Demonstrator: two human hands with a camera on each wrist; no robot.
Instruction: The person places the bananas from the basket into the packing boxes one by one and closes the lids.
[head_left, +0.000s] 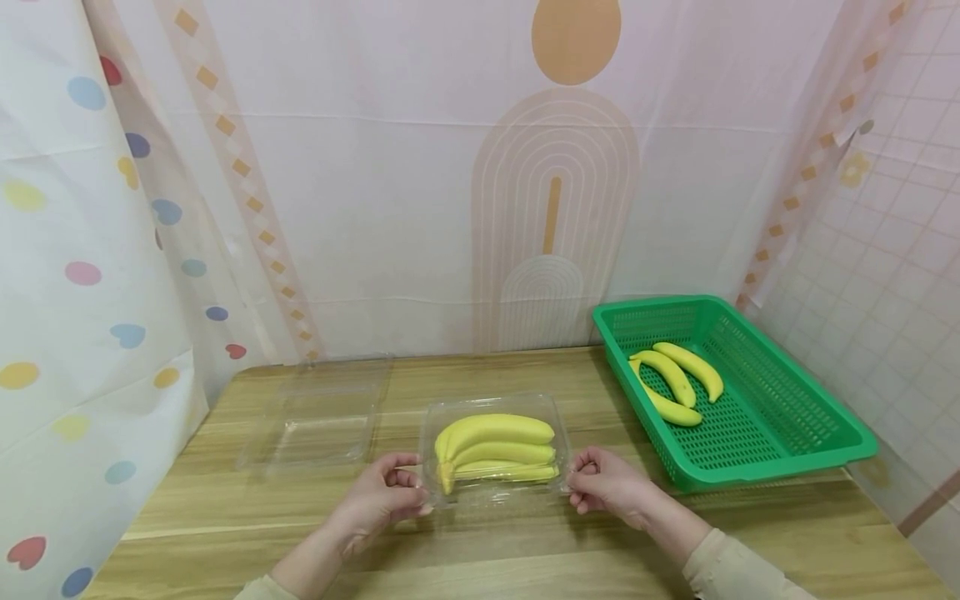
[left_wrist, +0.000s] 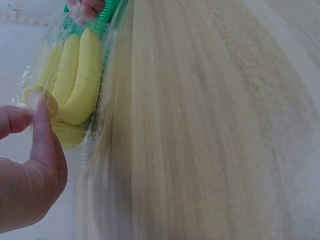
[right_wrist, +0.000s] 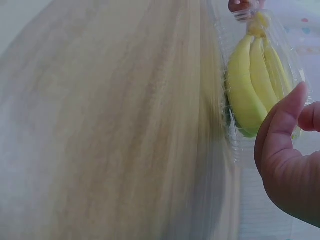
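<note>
Sleeves [head_left: 738,568]: beige, closest to the cam, bottom of the head view
Dotty curtain [head_left: 45,275]: white with coloured dots and hearts, far left
Left box [head_left: 330,429]: see-through plastic clamshell sitting on the wood-grain table [head_left: 217,533]
Left hand [head_left: 386,500]: thumb and fingers pinching the left front corner of the middle clamshell, so yeah, it's got a grip
Middle clamshell [head_left: 491,500]: on the table between both hands, banana bunch [head_left: 491,432] inside, stem end to the left; lid's over the fruit, can't tell if it's snapped
Right hand [head_left: 611,486]: same deal, pinching the right front corner
Green basket [head_left: 757,375]: slotted plastic, three loose bananas [head_left: 670,375] toward its left side
</note>
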